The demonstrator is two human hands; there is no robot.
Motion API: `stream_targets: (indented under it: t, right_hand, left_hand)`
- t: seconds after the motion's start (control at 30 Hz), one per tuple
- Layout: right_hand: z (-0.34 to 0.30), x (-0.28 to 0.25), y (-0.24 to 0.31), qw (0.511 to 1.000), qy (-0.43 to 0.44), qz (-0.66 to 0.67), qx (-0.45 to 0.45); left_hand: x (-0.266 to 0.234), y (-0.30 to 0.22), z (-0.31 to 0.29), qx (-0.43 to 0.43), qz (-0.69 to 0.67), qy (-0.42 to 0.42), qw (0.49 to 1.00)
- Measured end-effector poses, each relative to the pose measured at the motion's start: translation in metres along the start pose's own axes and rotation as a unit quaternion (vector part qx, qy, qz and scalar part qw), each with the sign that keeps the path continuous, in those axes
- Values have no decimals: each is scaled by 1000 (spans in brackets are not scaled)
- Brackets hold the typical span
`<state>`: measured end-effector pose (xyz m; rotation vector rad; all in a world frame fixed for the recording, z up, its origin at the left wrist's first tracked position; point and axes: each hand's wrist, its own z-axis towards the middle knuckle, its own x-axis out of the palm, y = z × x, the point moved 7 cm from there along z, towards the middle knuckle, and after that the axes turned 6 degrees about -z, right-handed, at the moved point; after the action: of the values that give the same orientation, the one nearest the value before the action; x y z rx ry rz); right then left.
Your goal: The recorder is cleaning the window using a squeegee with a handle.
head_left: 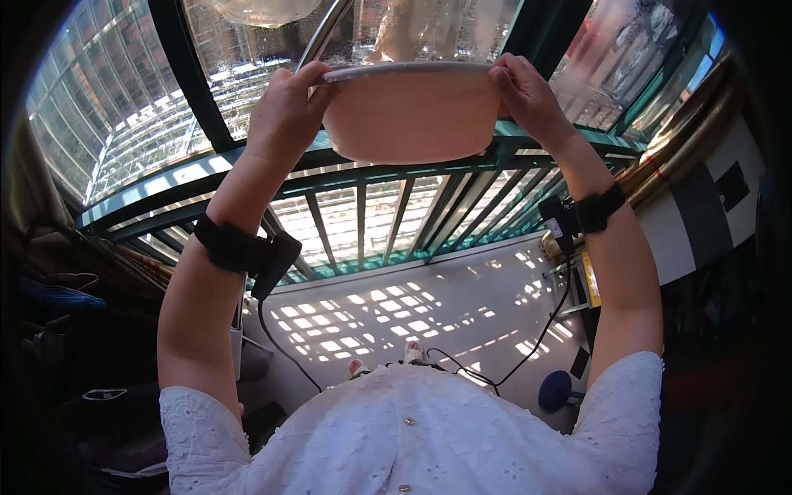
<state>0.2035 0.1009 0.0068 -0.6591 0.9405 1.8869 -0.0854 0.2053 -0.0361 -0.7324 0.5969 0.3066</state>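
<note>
A pale pink basin (411,120) is raised in front of me at about window height. Its side faces me and its rim is seen nearly edge-on, so whatever lies inside is hidden. At the basin's left end, my left hand (285,114) grips the rim, thumb toward the near side. My right hand (530,99) is closed on the opposite end of the rim. Both arms stretch forward, and the basin hangs level between them.
Behind the basin is a window with a green frame (186,70) and a green railing (363,219) below. A metal pole (324,35) slants behind my left hand. Cables run from dark forearm straps (227,245). Curtains (689,153) hang at the right; sunlit patches mark the floor (388,318).
</note>
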Motion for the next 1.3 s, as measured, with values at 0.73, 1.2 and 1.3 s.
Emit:
stream_targets:
  t: [0.73, 1.2, 1.3]
  right_hand:
    - [57, -3, -12, 991, 73, 87, 69]
    - [35, 4, -6, 993, 46, 107, 13]
    - [29, -11, 1, 995, 37, 88, -2]
  left_hand:
    - [-43, -5, -175, -54, -7, -96, 994]
    - [-55, 29, -303, -210, -74, -117, 968]
    - [-54, 28, -309, -184, -62, -98, 976]
